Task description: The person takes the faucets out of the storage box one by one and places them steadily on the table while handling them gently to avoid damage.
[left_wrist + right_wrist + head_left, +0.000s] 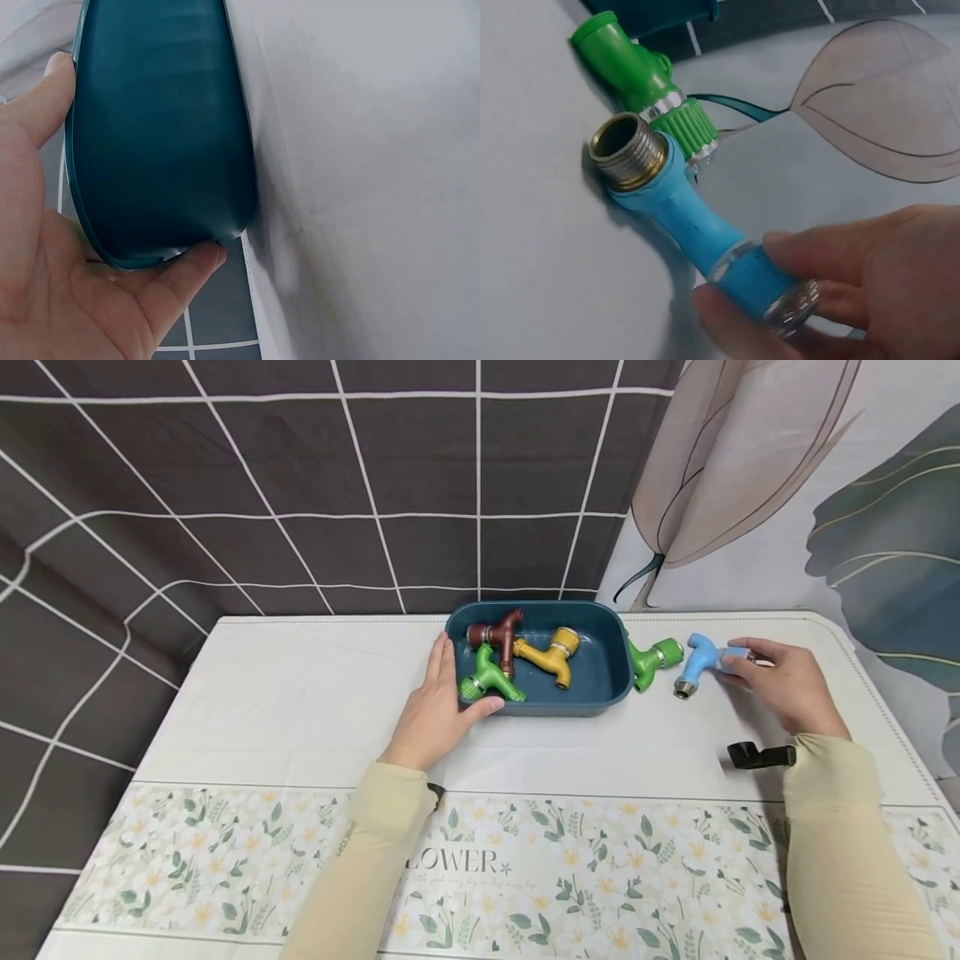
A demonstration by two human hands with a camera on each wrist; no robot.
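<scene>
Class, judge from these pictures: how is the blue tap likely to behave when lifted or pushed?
The blue tap is probably stiff, as its moulded-looking body shows no sag. Its threaded metal end may make that end feel heavier. If pushed, it would likely pivot rather than roll freely, given its branching shape.

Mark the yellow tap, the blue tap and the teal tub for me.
Yellow tap (554, 659): head view, on its body.
Blue tap (696, 228): right wrist view, on its neck.
Teal tub (161, 127): left wrist view, on its outer wall.

Head view downward; wrist views near; tub (603, 664) shared.
</scene>
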